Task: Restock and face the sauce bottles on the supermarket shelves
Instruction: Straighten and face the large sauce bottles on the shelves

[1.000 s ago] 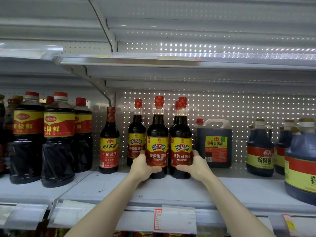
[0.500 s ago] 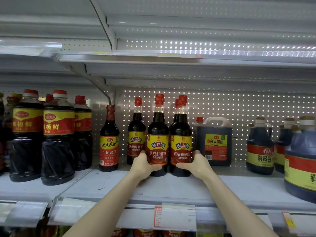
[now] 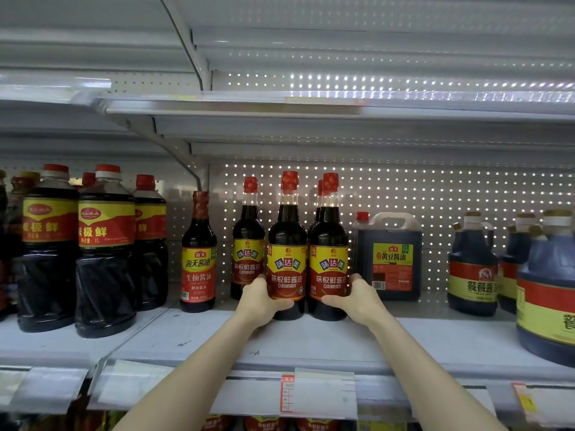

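Both grips are closed right now: left hand wrapped round the base of the left front bottle, right hand round the right front bottle. Both bottles stand upright on the shelf, side by side and touching or nearly so, well back from the front lip, with more of the same bottles behind them.

Looks to me like I'm mid-facing, the pair gripped low and the labels already pointing out. My guess for the next move: slide both toward the front edge together, keep them upright, and square the labels. The glass looks tall and narrow, so pulling from the base seems safest.

Labels: yellow and red, 味达美 up top, 味极鲜酱油 below, then 0添加防腐剂. The lone bottle to the left reads 海天酱油 and 生抽酱油. The handled jug to the right says 黄豆酱油. Big bottles far left show 味极鲜 and 1L. Price tags are too blurred to read.
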The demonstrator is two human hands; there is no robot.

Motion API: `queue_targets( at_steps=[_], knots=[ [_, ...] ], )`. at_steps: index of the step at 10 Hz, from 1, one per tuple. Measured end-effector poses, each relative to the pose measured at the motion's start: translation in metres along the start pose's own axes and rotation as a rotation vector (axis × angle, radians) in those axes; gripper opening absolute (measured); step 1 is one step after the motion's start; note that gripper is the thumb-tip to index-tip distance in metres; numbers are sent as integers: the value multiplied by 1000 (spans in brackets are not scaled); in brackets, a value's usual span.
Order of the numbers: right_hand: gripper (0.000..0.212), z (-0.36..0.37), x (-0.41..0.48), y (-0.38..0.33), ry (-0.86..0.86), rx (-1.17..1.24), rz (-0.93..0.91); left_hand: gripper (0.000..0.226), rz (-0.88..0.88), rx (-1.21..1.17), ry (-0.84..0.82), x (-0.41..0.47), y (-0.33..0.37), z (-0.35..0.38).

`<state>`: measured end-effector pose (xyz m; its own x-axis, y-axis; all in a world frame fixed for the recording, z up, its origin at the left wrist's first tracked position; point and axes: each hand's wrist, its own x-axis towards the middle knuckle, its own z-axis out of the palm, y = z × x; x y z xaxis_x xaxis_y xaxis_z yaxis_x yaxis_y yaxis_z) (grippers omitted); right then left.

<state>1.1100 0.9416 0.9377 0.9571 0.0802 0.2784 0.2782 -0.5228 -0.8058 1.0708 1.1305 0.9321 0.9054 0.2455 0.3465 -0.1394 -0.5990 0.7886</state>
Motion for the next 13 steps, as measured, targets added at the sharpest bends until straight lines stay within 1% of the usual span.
queue_targets(
  at_steps=[1,3,6,13],
  knots=[
    [73,0,-1,0,-8,7,0,65,-3,2,11,0,0,0],
    [71,-1,0,1,-10,2,-5,68,-6,20,32,3,-2,2],
    [71,-1,0,1,-16,12,-4,66,-14,22,29,3,-2,2],
    [70,-1,-2,0,-8,-1,-1,65,17,72,-16,2,-1,2]
  ],
)
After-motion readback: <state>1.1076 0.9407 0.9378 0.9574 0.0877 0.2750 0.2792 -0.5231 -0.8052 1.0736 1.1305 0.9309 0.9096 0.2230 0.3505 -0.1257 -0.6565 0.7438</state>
